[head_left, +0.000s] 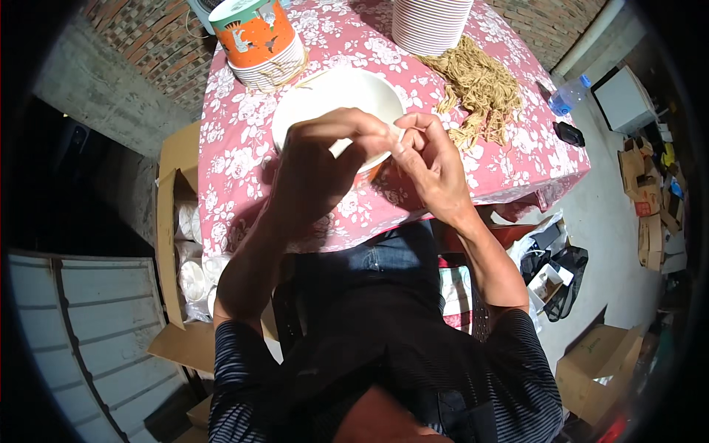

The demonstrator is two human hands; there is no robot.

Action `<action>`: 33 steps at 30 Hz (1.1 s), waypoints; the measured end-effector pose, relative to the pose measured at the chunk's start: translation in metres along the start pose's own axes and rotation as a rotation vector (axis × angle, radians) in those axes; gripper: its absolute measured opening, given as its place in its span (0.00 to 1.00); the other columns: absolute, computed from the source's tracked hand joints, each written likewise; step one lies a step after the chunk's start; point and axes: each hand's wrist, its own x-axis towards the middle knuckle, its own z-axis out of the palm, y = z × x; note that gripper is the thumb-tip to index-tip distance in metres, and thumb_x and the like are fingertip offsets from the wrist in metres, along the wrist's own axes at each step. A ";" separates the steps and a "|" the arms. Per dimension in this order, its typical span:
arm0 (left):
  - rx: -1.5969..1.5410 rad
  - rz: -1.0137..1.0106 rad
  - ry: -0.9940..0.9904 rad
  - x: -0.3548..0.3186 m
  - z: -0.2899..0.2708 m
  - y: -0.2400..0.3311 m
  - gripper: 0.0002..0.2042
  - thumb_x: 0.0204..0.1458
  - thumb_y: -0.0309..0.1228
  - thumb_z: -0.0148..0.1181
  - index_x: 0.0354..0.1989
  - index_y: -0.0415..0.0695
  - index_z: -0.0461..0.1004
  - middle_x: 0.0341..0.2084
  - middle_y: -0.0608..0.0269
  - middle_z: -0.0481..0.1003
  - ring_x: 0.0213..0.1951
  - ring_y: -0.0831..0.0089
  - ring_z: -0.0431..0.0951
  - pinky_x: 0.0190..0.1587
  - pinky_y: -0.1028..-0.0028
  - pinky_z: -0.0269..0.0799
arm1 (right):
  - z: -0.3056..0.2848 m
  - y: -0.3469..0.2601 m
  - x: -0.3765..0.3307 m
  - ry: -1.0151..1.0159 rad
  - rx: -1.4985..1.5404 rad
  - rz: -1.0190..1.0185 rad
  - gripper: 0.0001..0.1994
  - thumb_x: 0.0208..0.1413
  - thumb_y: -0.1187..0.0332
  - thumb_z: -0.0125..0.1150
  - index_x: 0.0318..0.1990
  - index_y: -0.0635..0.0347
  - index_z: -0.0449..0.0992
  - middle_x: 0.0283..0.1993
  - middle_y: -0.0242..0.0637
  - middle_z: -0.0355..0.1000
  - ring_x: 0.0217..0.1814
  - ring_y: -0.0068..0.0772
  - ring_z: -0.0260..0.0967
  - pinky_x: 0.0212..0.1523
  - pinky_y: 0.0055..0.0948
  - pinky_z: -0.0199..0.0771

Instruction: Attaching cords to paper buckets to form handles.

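A large paper bucket (336, 92), white inside with a bit of orange showing on its outer wall, stands on the table in front of me. Over its near right rim my left hand (325, 151) and my right hand (437, 164) meet, fingertips pinched together. A tiny whitish bit shows between the fingers, too small to name. The left hand and its shadow cover part of the bucket. To the right lies a loose heap of tan twine cords (480, 88). Behind the bucket, at the left, an orange and green printed bucket (255, 37) tops a small stack with cords at its edge.
A flowered pink cloth (236, 162) covers the table. A tall stack of white buckets (432, 26) stands at the back. A water bottle (570, 94) and a small black object (569, 134) sit at the right edge. An open carton (177, 251) stands left, bags (550, 269) right.
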 end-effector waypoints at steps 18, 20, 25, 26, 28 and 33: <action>-0.174 -0.494 -0.154 0.027 0.005 -0.001 0.06 0.61 0.26 0.63 0.39 0.34 0.77 0.29 0.55 0.83 0.32 0.74 0.83 0.38 0.74 0.79 | -0.060 -0.099 0.064 -0.359 -1.062 -0.861 0.14 0.45 0.77 0.73 0.38 0.61 0.76 0.35 0.37 0.70 0.41 0.42 0.71 0.38 0.39 0.74; -0.216 -0.516 -0.138 0.028 0.001 -0.004 0.06 0.61 0.26 0.63 0.39 0.34 0.77 0.29 0.56 0.82 0.32 0.74 0.83 0.37 0.74 0.79 | -0.059 -0.098 0.059 -0.405 -0.919 -0.827 0.14 0.44 0.77 0.73 0.37 0.62 0.74 0.34 0.38 0.69 0.39 0.43 0.71 0.37 0.38 0.72; -0.257 -0.626 -0.220 0.042 -0.001 0.006 0.08 0.60 0.26 0.64 0.42 0.32 0.78 0.29 0.57 0.82 0.32 0.75 0.82 0.37 0.75 0.78 | -0.062 -0.096 0.061 -0.444 -0.791 -0.816 0.13 0.44 0.81 0.72 0.37 0.63 0.75 0.35 0.38 0.71 0.39 0.44 0.72 0.37 0.37 0.72; -0.257 -0.626 -0.220 0.043 -0.001 0.006 0.08 0.60 0.26 0.64 0.42 0.32 0.78 0.29 0.57 0.82 0.32 0.75 0.82 0.37 0.75 0.78 | -0.061 -0.096 0.063 -0.442 -0.752 -0.817 0.13 0.44 0.82 0.70 0.38 0.63 0.76 0.35 0.39 0.71 0.39 0.44 0.73 0.37 0.37 0.73; -0.304 -0.554 -0.317 0.044 0.000 0.004 0.08 0.61 0.26 0.64 0.41 0.32 0.80 0.29 0.57 0.82 0.32 0.75 0.81 0.37 0.75 0.78 | -0.060 -0.093 0.066 -0.438 -0.713 -0.818 0.12 0.45 0.83 0.69 0.38 0.64 0.76 0.36 0.39 0.72 0.40 0.43 0.73 0.38 0.37 0.73; -0.258 -0.487 -0.330 0.048 0.008 0.009 0.08 0.62 0.26 0.63 0.41 0.32 0.81 0.31 0.58 0.82 0.32 0.77 0.80 0.38 0.76 0.78 | -0.056 -0.083 0.076 -0.394 -0.574 -0.743 0.08 0.53 0.85 0.64 0.39 0.65 0.77 0.36 0.38 0.74 0.37 0.33 0.76 0.37 0.33 0.76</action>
